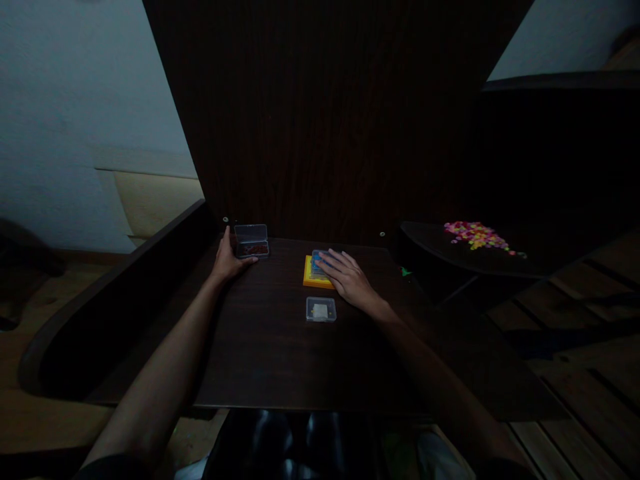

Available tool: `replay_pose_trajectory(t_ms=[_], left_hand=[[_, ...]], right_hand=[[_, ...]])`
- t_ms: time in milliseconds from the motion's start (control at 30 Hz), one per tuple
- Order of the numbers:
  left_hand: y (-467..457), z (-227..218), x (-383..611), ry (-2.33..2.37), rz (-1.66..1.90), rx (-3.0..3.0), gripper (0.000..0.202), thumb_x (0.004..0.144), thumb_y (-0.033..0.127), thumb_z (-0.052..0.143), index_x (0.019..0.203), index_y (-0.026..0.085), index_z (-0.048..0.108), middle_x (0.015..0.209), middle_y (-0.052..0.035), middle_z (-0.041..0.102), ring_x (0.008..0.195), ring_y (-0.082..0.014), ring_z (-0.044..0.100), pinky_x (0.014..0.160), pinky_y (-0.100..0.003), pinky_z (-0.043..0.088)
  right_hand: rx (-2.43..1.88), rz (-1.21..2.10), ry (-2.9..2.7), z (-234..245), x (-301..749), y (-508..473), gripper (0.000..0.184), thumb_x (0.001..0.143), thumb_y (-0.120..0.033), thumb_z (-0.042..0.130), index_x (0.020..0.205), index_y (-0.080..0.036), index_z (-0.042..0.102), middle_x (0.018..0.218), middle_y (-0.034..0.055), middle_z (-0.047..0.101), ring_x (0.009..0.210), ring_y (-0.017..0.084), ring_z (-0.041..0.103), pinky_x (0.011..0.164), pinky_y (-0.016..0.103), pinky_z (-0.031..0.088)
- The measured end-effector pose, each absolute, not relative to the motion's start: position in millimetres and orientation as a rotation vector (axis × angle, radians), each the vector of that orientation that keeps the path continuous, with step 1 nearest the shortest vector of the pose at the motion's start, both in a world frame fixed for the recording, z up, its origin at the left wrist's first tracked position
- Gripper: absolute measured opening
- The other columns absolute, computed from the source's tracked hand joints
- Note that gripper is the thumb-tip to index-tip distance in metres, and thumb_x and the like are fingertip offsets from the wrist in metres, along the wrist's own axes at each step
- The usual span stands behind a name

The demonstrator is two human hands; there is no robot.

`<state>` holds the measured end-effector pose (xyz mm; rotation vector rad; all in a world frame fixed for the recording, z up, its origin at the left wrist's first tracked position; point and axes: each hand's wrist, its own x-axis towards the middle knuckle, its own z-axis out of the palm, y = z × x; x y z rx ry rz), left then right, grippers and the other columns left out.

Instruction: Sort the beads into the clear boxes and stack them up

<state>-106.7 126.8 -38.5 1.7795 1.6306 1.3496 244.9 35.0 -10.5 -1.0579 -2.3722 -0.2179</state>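
Note:
My left hand (227,261) rests on the dark wooden table (260,347), its fingers curled against the near side of a clear plastic box (251,241) whose lid stands open, with small dark pieces inside. My right hand (349,277) lies flat with fingers stretched over a small clear box with blue contents (316,263), which sits on a yellow-orange square base (311,279). Just in front of that hand lies a closed small clear box (321,309) with something pale inside.
A dark wooden panel (330,113) rises behind the table. To the right, a lower dark surface (450,257) carries a heap of several small pink and yellow pieces (475,235). A curved dark rail (115,287) runs along the left. Wooden floorboards (595,400) lie at the right.

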Motion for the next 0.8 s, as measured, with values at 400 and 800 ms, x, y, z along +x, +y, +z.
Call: replay_pose_trajectory(t_ms=[400,800], left_hand=[[123.4,-38.1,-106.2,1.506,1.382,1.659,0.094,0.048,0.026,0.09,0.13,0.02,0.045,0.134,-0.0138,0.047,0.123,-0.032,0.054,0.105,-0.049,0.046],[111.6,-26.1,-102.9,1.441,1.388,1.654,0.08,0.05,0.037,0.089,0.115,0.019,0.048,0.119,-0.0118,0.061,0.112,-0.0299,0.061,0.098,-0.049,0.05]], right_hand=[[-1.092,-0.242,-2.453,-8.9,248.2,35.2,0.056,0.094,-0.014,0.043,0.147,-0.031,0.034,0.152,0.0004,0.038,0.145,0.024,0.024,0.115,0.053,0.028],[-1.006,-0.222,-2.19,2.6,247.5,26.1,0.069,0.091,-0.034,0.054,0.152,-0.024,0.022,0.155,0.0103,0.031,0.146,0.026,0.022,0.116,0.059,0.022]])
